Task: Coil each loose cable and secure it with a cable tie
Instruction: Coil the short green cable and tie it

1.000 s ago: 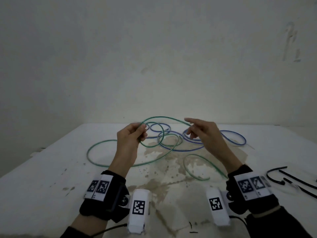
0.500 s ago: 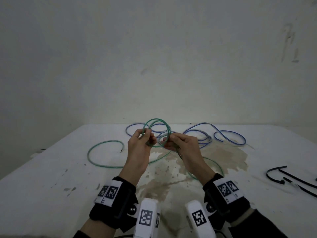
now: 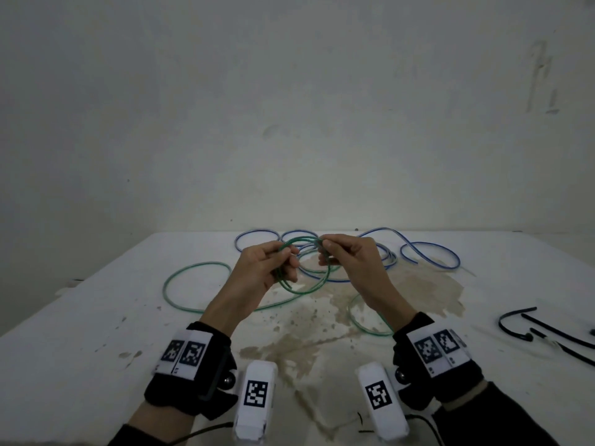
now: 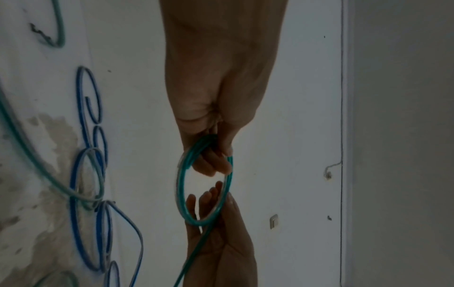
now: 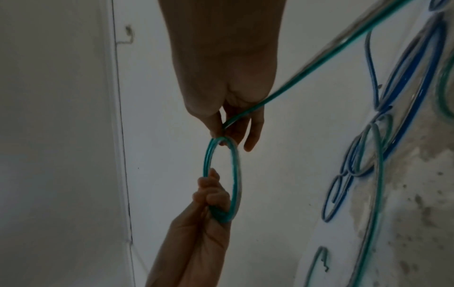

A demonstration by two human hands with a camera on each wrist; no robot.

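A green cable [image 3: 317, 286] is partly wound into a small coil held above the white table [image 3: 80, 349]. My left hand [image 3: 273, 265] grips the coil's left side, fingers curled round its strands [image 4: 196, 153]. My right hand [image 3: 338, 252] pinches the coil's top right, where the loose green strand runs off [image 5: 236, 118]. The rest of the green cable lies in wide loops on the table [image 3: 180, 275]. A blue cable [image 3: 428, 255] lies loose at the far side. Black cable ties [image 3: 528, 329] lie at the right.
A brown stain [image 3: 322, 336] covers the middle of the table. The wall [image 3: 289, 123] stands right behind the table's far edge. The blue cable's loops [image 4: 83, 194] lie under and behind the held coil.
My right hand brought a new green loop in to the left hand's coil, then slid up to the coil's top. The coil has gained a turn, and less green cable lies on the table.
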